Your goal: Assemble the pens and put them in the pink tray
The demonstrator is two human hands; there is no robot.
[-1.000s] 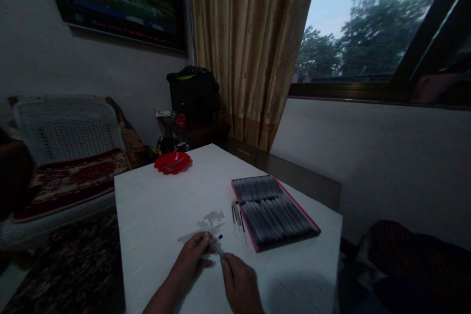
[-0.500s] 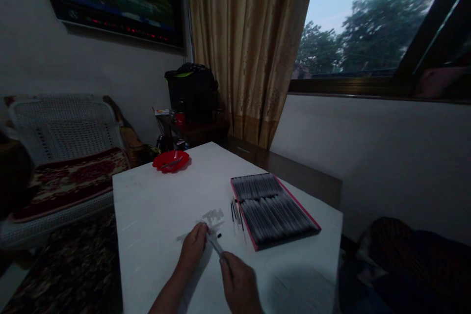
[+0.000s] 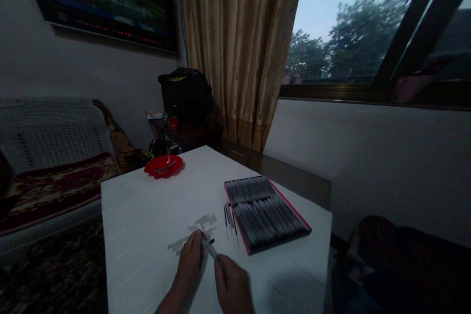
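Observation:
Between my two hands is a thin pale strip, slanting down to the right over the white table. The fingertips of my left hand pinch its upper end. My right hand is closed round its lower end. A small black piece shows just beside the strip. Beyond my left hand lie several flat grey strips, partly hidden by it. To the right is a pink-edged case filled with rows of thin dark and clear items. Several thin sticks lie along its left side.
A red scalloped dish with something thin in it stands at the table's far left. Behind are a wicker seat, a side table with a black box, a curtain and a window. Dark cloth lies at the right.
The view has shifted slightly, so the table and dish appear further left. Both hands still hold the strip, and more of the grey strips shows left of my left hand.

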